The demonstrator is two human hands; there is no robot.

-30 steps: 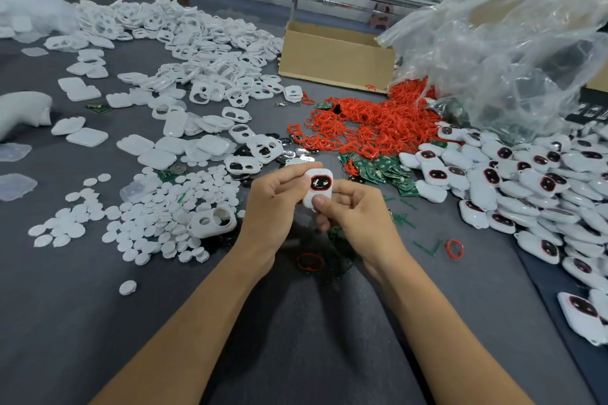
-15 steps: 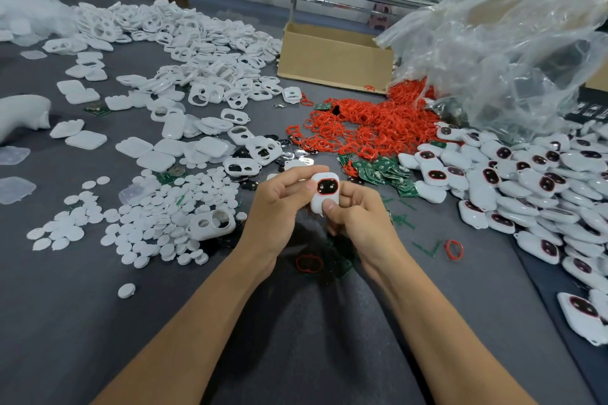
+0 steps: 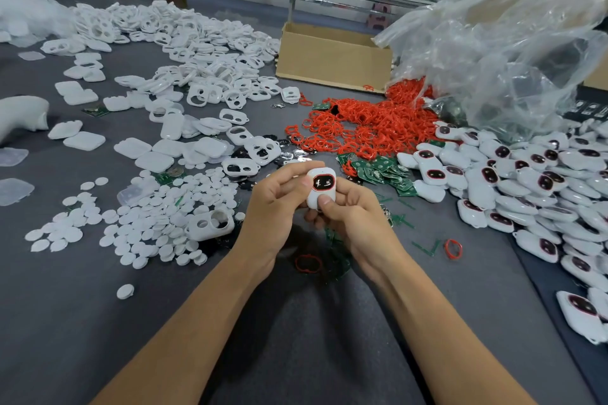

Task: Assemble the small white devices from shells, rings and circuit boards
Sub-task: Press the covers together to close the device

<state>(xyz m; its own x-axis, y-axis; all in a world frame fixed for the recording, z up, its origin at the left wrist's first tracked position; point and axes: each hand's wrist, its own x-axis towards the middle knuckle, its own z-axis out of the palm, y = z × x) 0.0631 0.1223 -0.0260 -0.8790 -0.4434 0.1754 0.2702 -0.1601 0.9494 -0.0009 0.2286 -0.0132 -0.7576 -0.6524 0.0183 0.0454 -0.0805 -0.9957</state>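
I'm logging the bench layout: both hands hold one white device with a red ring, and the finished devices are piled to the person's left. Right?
No: the head view shows the finished devices piled on the person's right. The left hand and right hand do hold one red-ringed white device.

Bare table (image 3: 65,322) lies near (mostly left). White discs (image 3: 154,227) crowd the left, finished devices (image 3: 526,187) the right; red rings (image 3: 371,125) and a cardboard box (image 3: 332,59) block the far side.
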